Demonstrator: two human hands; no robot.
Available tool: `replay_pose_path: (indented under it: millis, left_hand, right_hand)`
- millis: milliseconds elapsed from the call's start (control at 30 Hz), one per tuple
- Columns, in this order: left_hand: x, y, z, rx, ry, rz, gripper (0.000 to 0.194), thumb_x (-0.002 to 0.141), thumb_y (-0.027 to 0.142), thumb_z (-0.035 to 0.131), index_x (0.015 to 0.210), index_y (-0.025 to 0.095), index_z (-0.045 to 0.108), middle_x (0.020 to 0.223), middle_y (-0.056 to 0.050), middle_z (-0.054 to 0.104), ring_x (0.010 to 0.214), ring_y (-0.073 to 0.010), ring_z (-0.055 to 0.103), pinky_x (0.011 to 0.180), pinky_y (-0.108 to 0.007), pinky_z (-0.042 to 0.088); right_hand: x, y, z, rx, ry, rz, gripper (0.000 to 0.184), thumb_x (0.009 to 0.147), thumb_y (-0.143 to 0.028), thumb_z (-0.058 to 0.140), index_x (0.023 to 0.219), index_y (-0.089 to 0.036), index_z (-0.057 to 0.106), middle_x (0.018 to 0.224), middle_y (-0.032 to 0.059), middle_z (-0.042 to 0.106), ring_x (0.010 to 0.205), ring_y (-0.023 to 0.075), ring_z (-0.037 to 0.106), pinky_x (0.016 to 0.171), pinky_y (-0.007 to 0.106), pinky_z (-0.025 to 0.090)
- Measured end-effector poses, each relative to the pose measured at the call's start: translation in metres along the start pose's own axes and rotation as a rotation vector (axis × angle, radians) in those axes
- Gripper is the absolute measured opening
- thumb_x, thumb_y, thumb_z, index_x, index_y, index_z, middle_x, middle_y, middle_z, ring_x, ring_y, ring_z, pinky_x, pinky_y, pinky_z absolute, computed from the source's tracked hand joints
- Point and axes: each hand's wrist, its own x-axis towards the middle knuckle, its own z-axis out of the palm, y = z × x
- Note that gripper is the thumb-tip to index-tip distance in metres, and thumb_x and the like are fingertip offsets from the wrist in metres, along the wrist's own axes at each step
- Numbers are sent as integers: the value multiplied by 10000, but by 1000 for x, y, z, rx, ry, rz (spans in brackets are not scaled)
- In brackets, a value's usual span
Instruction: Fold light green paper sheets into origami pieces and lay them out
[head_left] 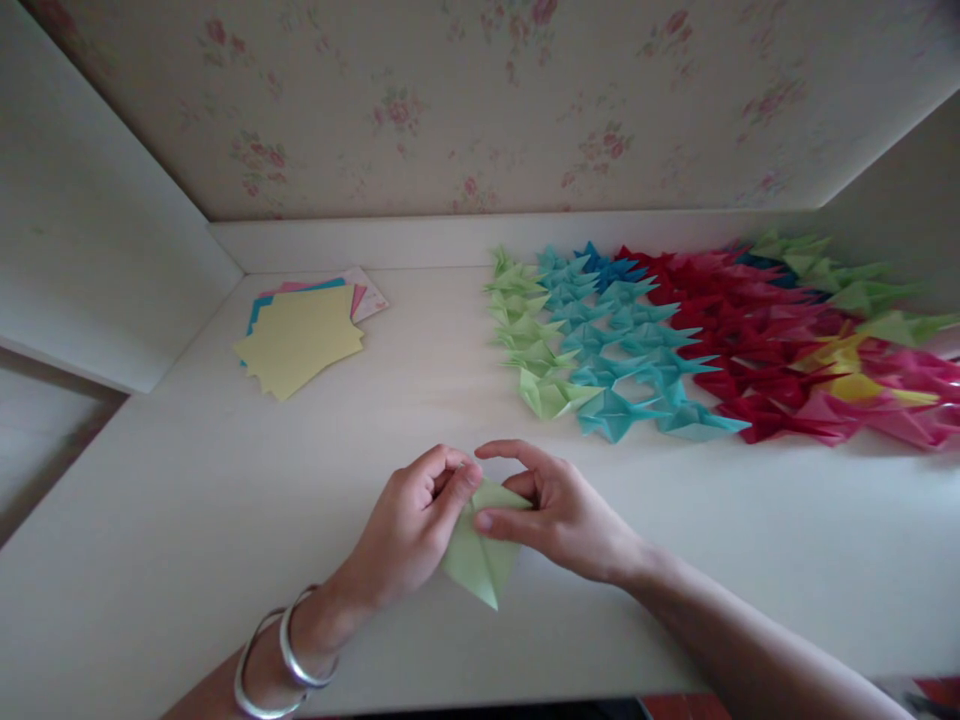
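A light green folded sheet of origami paper [480, 560] is held between my two hands above the white table, one point aimed toward me and a crease running down its middle. My left hand [412, 515] pinches its upper left edge between thumb and bent fingers. From the right, my right hand [566, 510] grips the sheet, thumb lying on top and some fingers behind it; the index finger is raised and curved toward the left thumb. The fingers hide part of the paper's upper edge.
Rows of folded paper cranes [600, 330] in green, blue, red, pink and yellow cover the back right of the table [187, 560]. A fanned stack of paper squares [304, 335], yellow on top, lies at the back left. Flowered wallpaper [450, 110] rises behind.
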Motion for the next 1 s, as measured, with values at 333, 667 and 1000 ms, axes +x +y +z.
replay_pose_path:
  millis: [333, 667, 1000]
  left_hand:
    - [-1, 1, 0, -55, -42, -15, 283, 965, 446, 547, 882, 190, 634, 717, 18, 610, 657, -137, 553, 599, -235, 417]
    - [4, 5, -5, -236, -24, -132, 300, 915, 470, 615, 831, 182, 638, 635, 37, 568, 560, -106, 491, 498, -199, 373]
    - [7, 4, -13, -486, 23, -348, 286, 841, 475, 709, 824, 194, 657, 639, 43, 561, 530, -87, 470, 470, -181, 352]
  right_hand:
    - [-1, 0, 3, 191, -95, 26, 510, 843, -335, 747, 1270, -166, 527, 568, -102, 507, 467, 47, 415, 425, 138, 313]
    - [2, 9, -3, 355, -174, -5, 598, 887, -448, 699, 1383, -192, 483, 643, -57, 632, 589, 105, 636, 612, 268, 612]
    - [-11, -6, -23, -302, -103, -477, 423, 980, -310, 572, 1397, -260, 525, 1436, 121, 533, 1302, 258, 520, 1037, 416, 484]
